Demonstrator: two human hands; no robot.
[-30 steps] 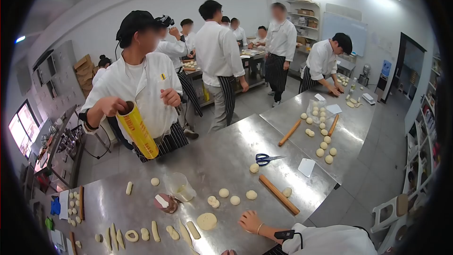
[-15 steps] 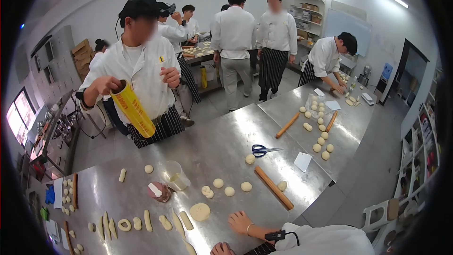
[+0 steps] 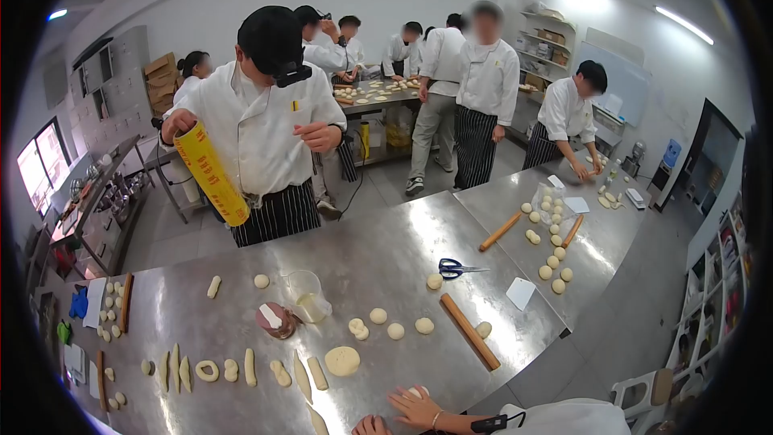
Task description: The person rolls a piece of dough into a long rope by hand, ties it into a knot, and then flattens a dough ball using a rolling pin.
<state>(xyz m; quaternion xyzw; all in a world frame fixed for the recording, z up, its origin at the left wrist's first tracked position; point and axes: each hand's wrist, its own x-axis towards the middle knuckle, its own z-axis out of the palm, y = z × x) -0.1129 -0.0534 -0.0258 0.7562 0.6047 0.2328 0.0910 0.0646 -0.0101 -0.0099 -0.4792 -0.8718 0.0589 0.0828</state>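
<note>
At the bottom edge of the head view, my right hand (image 3: 414, 411) is cupped palm-down over a dough ball (image 3: 418, 391), whose pale edge shows past my fingers. My left hand (image 3: 371, 425) is beside it, cut off by the frame; its visible fingers are curled and whatever lies under them is hidden. A flat dough round (image 3: 343, 361) lies beyond my hands. Left of it are a short dough stick (image 3: 317, 373) and a long tapered dough strip (image 3: 302, 377). To the right is a wooden rolling pin (image 3: 469, 332) with a dough ball (image 3: 483, 329) against it.
Shaped dough, including a ring (image 3: 207, 370), lines the steel table (image 3: 241, 306). A clear jug (image 3: 309, 298), a reddish container (image 3: 275, 320), scissors (image 3: 459, 268) and a white scraper (image 3: 520, 293) stand or lie farther off. Across the table, a person holds a yellow roll (image 3: 211, 173). Other people work behind.
My right hand has shifted slightly down, and a dough ball now shows at its far edge. The person opposite has lowered their head. The whole view has tilted a little.
</note>
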